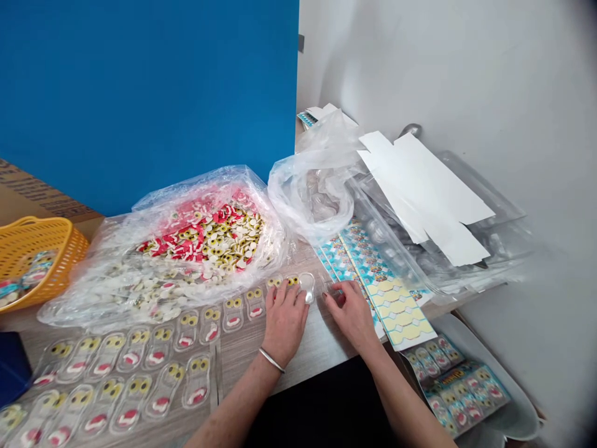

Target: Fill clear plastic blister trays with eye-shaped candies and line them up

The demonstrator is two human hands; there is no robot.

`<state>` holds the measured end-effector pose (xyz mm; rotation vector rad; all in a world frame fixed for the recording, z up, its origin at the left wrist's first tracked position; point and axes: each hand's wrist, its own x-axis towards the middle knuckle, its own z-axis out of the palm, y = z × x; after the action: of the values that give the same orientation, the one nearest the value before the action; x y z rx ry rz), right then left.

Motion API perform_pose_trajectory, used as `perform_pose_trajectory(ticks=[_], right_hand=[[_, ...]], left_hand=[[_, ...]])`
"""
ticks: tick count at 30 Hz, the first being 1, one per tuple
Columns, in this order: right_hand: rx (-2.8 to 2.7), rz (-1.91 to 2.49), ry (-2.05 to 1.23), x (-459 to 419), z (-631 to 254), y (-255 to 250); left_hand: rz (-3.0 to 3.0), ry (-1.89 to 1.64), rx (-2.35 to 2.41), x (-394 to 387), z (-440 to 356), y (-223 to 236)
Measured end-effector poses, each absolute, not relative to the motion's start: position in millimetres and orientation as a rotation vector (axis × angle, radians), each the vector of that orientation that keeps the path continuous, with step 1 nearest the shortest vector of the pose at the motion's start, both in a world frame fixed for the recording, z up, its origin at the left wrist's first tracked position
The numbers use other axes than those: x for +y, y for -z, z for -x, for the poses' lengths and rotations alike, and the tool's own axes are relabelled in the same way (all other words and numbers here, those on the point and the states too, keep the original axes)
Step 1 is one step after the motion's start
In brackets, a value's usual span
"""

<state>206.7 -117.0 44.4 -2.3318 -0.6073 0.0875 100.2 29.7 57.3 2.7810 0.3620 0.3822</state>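
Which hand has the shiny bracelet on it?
The left hand does: a thin silver bangle circles its wrist, while the right hand has a bare wrist.

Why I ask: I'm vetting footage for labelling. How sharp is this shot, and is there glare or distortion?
Head view: light is soft and even, with only faint shadows under the left hand and right hand, which look slightly soft; the plastic bag throws small white glints; the right edge smears into a dark blur beside the clear plastic tray; the wide lens bows the frame's edges.
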Motion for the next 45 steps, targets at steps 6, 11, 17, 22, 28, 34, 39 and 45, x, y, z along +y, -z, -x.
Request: perform_pose_trajectory(ticks=[6,11,17,22,28,34,39,45], right_hand=[[-0.661,2.466,-0.068,-120,-201,-43],[-0.833,2.625,0.055,-104,-196,-54],[-1.046,2.514,-0.168,-69,-189,-60],[-1.164,2.43,-0.176,-60,-191,-54],[-1.333,2.316,-0.206,-59,-199,-56],[-1.299,2.33,-0.207,-53,-207,-54],[-1.147,2.336,-0.249,-49,-202,-52],[-0.904,2.226,-0.25,-49,-202,-52]], left_hand=[[-2.871,-0.355,0.477,30,-97,-61],[-2.84,-0.354,0.513,31,-96,-61],[-2.825,-0.396,0.629,45,-89,-57],[-2.858,-0.361,0.59,57,-82,-51],[-2.85,-0.389,0.565,59,-83,-45],[-2.837,-0.392,0.559,60,-83,-44],[-2.807,-0.385,0.56,59,-84,-46],[-2.771,-0.409,0.564,66,-93,-51]])
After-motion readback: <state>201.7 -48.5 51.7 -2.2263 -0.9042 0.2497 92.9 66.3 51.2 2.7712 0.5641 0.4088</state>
